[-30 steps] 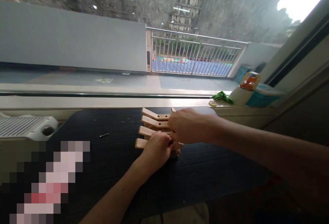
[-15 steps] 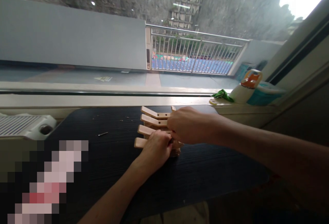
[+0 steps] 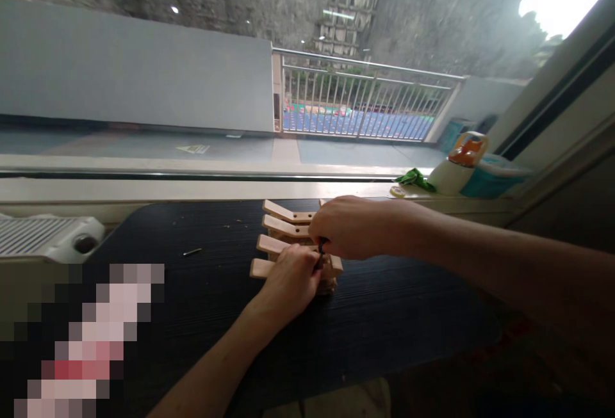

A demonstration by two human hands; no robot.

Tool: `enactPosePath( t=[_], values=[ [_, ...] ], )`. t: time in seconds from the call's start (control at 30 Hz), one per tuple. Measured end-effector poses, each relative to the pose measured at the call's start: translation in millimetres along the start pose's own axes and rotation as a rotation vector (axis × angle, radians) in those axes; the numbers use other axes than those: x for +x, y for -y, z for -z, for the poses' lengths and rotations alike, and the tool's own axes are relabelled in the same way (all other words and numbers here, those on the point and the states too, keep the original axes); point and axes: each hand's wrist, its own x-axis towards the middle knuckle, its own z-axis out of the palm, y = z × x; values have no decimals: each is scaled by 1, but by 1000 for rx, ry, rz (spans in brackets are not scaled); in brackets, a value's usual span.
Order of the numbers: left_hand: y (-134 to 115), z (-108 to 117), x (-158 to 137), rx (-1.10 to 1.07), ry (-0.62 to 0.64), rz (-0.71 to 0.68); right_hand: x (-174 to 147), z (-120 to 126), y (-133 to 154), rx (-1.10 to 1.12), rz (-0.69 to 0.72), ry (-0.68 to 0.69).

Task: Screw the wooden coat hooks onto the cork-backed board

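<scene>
A small wooden slatted frame [image 3: 281, 225] stands on the dark table, its pale angled slats side by side with dark holes in them. My right hand [image 3: 350, 226] is closed over its right half, pinching a small dark tool [image 3: 322, 244] that points down toward the slats; the tool's kind is not clear. Resting across the nearer slats, my left hand [image 3: 296, 271] has its fingers curled together close to the tool's lower end. What those left fingers hold is hidden. Both hands nearly touch. A slat end [image 3: 336, 265] shows just below my right hand.
On the dark table [image 3: 202, 315] lies a thin metal piece [image 3: 192, 252], left of the frame, among small crumbs. The windowsill holds a green cloth [image 3: 414, 178], a white bottle with an orange top [image 3: 454, 171] and a teal container [image 3: 494, 178]. A white radiator [image 3: 52, 235] stands left.
My right hand has turned and lifted slightly, so the dark tool and the slat end below it show now. My left hand stays in place.
</scene>
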Motion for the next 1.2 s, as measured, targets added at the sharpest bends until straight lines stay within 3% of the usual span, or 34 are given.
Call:
enactPosePath(
  t=[0.2, 0.47, 0.77, 0.97, 1.2],
  values=[
    [-1, 1, 1, -10, 33, 3, 3, -6, -5, 76, -154, -4],
    [0, 11, 1, -136, 97, -99, -3, -7, 3, 16, -85, -53],
    [-1, 7, 1, -124, 74, -20, 0, -7, 5, 13, -34, -30],
    [0, 6, 0, -44, 51, -11, -3, -9, 0, 100, -252, -41],
    [-3, 6, 2, -9, 38, -17, -11, 3, 3, -28, -95, -7]
  ],
)
